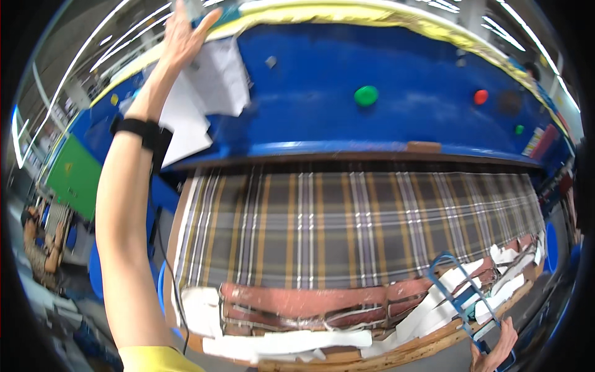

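Observation:
My left hand [184, 38] is raised high at the upper left, fingers stretched and thumb apart, at the top edge of a big blue machine [310, 80]. A teal item [228, 15] is beside its thumb; whether they touch I cannot tell. At the lower right, my right hand [496, 348] grips the near end of a blue open frame with crossbars [462, 301], which looks like a cutting die. The frame's far end reaches over the near edge of plaid fabric [322, 229], spread under the machine's overhang.
White scraps [285, 342] and worn reddish-brown strips [304, 299] lie along the near wooden edge [396, 358]. Papers [217, 77] hang on the machine, with green [366, 95] and red [481, 97] buttons. A cable [162, 248] runs down beside my left arm. Another person [42, 245] is at far left.

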Available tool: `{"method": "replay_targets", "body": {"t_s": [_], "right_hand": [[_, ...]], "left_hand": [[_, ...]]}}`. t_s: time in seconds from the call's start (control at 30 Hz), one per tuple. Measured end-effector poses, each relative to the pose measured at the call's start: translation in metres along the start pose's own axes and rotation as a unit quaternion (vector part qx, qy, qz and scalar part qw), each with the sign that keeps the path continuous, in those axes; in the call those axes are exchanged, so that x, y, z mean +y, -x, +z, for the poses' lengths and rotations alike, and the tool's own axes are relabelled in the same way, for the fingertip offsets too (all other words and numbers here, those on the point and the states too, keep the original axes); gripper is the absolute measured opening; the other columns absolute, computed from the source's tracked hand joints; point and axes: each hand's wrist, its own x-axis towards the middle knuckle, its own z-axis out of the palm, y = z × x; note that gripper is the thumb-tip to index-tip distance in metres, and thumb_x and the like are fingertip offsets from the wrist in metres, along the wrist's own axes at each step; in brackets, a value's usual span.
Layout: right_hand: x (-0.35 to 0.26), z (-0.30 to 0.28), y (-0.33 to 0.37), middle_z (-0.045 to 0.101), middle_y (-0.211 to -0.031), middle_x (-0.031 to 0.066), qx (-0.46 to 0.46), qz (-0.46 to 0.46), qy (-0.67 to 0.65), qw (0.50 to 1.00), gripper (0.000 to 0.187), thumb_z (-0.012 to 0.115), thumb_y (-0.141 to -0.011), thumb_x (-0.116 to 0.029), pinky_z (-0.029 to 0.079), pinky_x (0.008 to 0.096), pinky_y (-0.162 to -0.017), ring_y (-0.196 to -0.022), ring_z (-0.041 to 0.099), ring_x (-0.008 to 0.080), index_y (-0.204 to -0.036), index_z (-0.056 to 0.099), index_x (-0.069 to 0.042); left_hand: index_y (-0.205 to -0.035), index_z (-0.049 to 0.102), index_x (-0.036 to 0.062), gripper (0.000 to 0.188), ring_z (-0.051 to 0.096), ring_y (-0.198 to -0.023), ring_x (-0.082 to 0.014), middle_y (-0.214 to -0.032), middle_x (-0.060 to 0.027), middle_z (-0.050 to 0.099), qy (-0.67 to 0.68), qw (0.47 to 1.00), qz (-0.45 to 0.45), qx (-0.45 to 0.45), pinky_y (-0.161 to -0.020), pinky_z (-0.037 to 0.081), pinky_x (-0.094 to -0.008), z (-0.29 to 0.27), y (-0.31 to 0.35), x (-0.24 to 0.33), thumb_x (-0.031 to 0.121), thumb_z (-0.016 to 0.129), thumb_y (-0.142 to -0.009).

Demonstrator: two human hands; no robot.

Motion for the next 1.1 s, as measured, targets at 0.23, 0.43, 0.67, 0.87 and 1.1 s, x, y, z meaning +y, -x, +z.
{"method": "replay_targets", "body": {"t_s": [0.23, 0.43, 0.67, 0.87, 1.1], "right_hand": [[0.011, 0.025, -0.019, 0.067, -0.117, 0.0200, -0.006, -0.030, -0.059, 0.998, 0.071, 0.074, -0.083, -0.055, 0.048, 0.0461, -0.091, -0.107, 0.062, 0.0378, -0.122, 0.064, 0.004], [0.019, 0.095, -0.063, 0.055, -0.135, 0.0265, -0.041, -0.094, -0.165, 0.981, 0.072, 0.080, -0.076, -0.019, 0.037, 0.0511, -0.105, -0.123, 0.051, 0.0454, -0.136, 0.050, 0.008], [-0.096, 0.089, -0.138, 0.059, -0.124, 0.0264, -0.047, -0.192, -0.250, 0.948, 0.072, 0.086, -0.068, -0.026, 0.043, 0.0510, -0.091, -0.105, 0.056, 0.0443, -0.124, 0.055, 0.007], [-0.186, 0.094, -0.154, 0.061, -0.120, 0.0204, -0.079, -0.233, -0.290, 0.925, 0.073, 0.091, -0.059, -0.021, 0.045, 0.0468, -0.089, -0.105, 0.058, 0.0382, -0.119, 0.057, 0.002], [-0.245, 0.106, -0.154, 0.063, -0.118, 0.0192, -0.096, -0.233, -0.318, 0.914, 0.069, 0.092, -0.062, -0.025, 0.047, 0.0440, -0.088, -0.102, 0.060, 0.0345, -0.117, 0.058, 0.000]], "left_hand": [[-0.145, 0.041, -0.0038, 0.081, 0.058, -0.121, -0.0317, -0.126, -0.0237, 0.063, 0.111, 0.970, -0.099, -0.191, -0.104, 0.044, -0.0403, -0.110, 0.114, 0.055, 0.054, 0.062, -0.093], [-0.140, 0.050, -0.0015, 0.063, 0.062, -0.118, -0.0245, -0.120, -0.0182, 0.068, 0.091, 0.864, -0.345, -0.355, -0.101, 0.048, -0.0378, -0.227, 0.321, 0.058, 0.028, 0.074, -0.090], [-0.141, 0.052, 0.0024, 0.062, 0.064, -0.114, -0.0268, -0.126, -0.0175, 0.066, 0.024, 0.838, -0.449, -0.309, -0.098, 0.050, -0.0401, -0.248, 0.420, 0.044, 0.025, 0.075, -0.089], [-0.142, 0.049, -0.0012, 0.063, 0.063, -0.093, -0.0121, -0.109, -0.0133, 0.065, 0.089, 0.784, -0.519, -0.329, -0.081, 0.051, -0.0246, -0.227, 0.423, 0.026, 0.014, 0.076, -0.087], [-0.137, 0.051, -0.0069, 0.052, 0.064, -0.082, -0.0091, -0.090, -0.0034, 0.064, 0.261, 0.748, -0.563, -0.237, -0.073, 0.052, -0.0220, -0.212, 0.432, 0.007, 0.004, 0.069, -0.090]]}}
